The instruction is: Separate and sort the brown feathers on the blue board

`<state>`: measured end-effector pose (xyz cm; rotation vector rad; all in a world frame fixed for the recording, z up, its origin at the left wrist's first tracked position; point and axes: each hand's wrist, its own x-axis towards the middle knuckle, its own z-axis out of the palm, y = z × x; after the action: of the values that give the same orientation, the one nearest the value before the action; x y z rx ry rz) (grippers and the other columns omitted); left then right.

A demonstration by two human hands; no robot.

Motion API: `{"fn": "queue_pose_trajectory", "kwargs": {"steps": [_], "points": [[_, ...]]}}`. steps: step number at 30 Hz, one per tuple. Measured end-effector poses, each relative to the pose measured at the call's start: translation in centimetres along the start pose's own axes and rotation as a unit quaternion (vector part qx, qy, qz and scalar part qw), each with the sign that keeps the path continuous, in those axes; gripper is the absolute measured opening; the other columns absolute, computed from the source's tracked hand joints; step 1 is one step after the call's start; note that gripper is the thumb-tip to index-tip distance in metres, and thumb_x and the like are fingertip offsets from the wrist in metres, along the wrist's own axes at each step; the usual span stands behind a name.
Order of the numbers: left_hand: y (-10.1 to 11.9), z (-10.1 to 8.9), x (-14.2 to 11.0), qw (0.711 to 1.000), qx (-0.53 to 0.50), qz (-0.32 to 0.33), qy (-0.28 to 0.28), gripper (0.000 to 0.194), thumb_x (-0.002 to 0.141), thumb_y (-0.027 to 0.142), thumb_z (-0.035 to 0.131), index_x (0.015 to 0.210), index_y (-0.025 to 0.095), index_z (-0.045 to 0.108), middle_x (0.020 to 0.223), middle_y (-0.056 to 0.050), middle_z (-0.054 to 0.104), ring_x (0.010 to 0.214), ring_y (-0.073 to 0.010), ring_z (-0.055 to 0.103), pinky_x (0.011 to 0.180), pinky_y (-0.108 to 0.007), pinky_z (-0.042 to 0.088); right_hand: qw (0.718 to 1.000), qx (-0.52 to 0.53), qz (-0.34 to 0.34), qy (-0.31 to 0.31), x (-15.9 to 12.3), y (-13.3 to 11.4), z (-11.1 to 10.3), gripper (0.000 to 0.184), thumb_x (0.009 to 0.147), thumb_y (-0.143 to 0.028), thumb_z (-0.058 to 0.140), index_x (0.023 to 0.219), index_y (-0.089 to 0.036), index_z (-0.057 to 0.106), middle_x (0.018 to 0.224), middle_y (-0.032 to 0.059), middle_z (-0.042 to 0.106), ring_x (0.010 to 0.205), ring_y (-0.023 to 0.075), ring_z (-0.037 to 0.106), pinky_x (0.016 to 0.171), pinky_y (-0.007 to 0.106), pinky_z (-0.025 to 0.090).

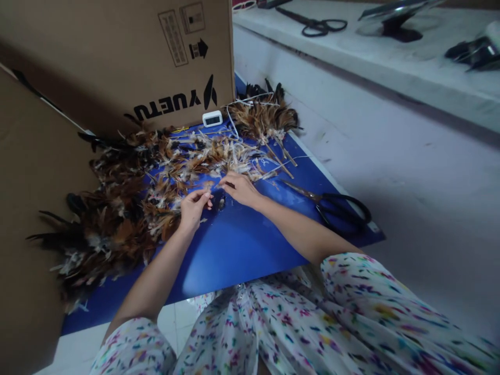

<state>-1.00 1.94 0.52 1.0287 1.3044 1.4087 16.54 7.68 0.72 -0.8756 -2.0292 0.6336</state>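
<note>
My left hand (193,209) is closed in a pinch over the blue tabletop (230,239). At its fingertips is a small, pale brown feather (208,185). Just to the right, my right hand (241,189) is also closed, thumb against fingers, reaching toward the left fingertips. Whatever it pinches is too small to make out. Loose brown and white feathers (187,169) lie right behind both hands. Large black-handled scissors (344,208) rest on the table beside my right forearm.
Brown and black feathers (117,229) are heaped along the left side. A tied feather bundle (261,117), thin sticks (283,161) and a small white digital timer (212,119) are at the back. A cardboard box (117,57) rises behind. On the right ledge (371,57) lie other scissors (316,25).
</note>
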Motion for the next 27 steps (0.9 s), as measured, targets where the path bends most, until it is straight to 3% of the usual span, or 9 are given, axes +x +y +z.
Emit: {"fn": "queue_pose_trajectory", "kwargs": {"steps": [10, 15, 27], "points": [[-0.2, 1.1, 1.6, 0.996, 0.072, 0.032, -0.044, 0.021, 0.066, 0.033, 0.076, 0.076, 0.015, 0.073, 0.051, 0.001, 0.062, 0.042, -0.0088, 0.053, 0.046, -0.021, 0.047, 0.996, -0.085, -0.032, -0.024, -0.9, 0.0, -0.2, 0.020, 0.093, -0.017, 0.043, 0.085, -0.014, 0.062, 0.082, 0.0052, 0.056, 0.078, 0.0151, 0.053, 0.075, 0.029, 0.046], [-0.7, 1.3, 1.7, 0.996, 0.080, 0.020, -0.042, 0.021, 0.066, 0.033, 0.077, 0.075, 0.015, 0.073, 0.053, 0.001, 0.064, 0.043, -0.0096, 0.055, 0.046, -0.022, 0.048, 0.995, -0.095, -0.029, -0.026, -1.1, 0.4, 0.1, 0.018, 0.092, -0.016, 0.044, 0.093, -0.014, 0.062, 0.087, 0.0063, 0.058, 0.084, 0.0160, 0.055, 0.080, 0.029, 0.047], [-1.7, 0.6, 1.7, 0.986, 0.153, 0.036, -0.052, 0.018, 0.072, 0.032, 0.073, 0.082, 0.016, 0.075, 0.054, 0.000, 0.064, 0.045, -0.0108, 0.057, 0.047, -0.021, 0.047, 0.970, -0.223, -0.092, -0.040, -1.4, 0.5, 0.7, 0.029, 0.096, -0.020, 0.036, 0.082, -0.014, 0.061, 0.082, 0.0087, 0.057, 0.078, 0.0178, 0.052, 0.078, 0.033, 0.049]]}}
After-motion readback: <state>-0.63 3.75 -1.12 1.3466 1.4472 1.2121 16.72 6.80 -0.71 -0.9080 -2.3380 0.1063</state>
